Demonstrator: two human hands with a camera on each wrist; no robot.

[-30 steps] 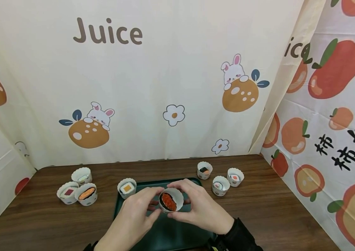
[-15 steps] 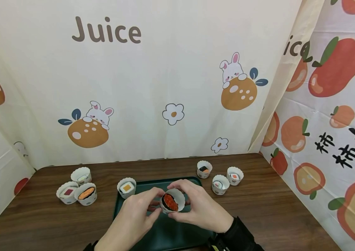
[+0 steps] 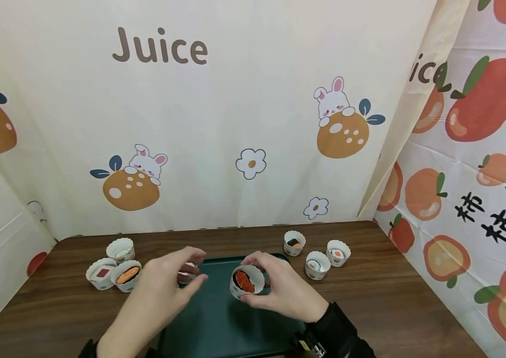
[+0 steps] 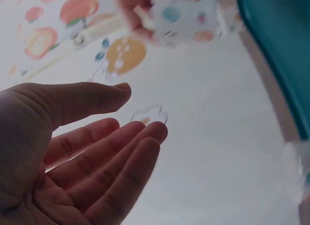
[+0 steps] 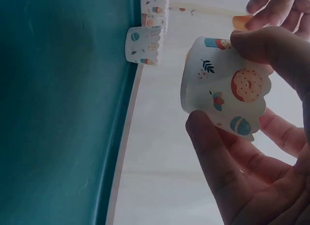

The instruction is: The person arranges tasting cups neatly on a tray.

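My right hand (image 3: 281,291) grips a small white paper baking cup (image 5: 225,89) by its sides, above the dark green tray (image 3: 223,325). Its printed wall and scalloped rim show in the right wrist view. Inside sits a piece of sushi topped with red roe (image 3: 245,281), dark wrap at its edge. To the left, my left hand (image 3: 160,291) is held over the tray's left side with fingers relaxed and nothing in them; its palm (image 4: 58,196) shows in the left wrist view. Another paper cup (image 3: 185,279) at the tray's far left corner is partly hidden behind that hand.
Three sushi cups stand clustered on the wooden table (image 3: 47,308) at left, one with an orange-topped piece (image 3: 128,275). Three more cups, among them a nearer one (image 3: 317,266), stand right of the tray. A printed curtain (image 3: 208,109) hangs behind the table.
My left hand has let go of the roe sushi cup and moved left, now covering part of the cup at the tray corner. The right hand keeps its hold in nearly the same place.
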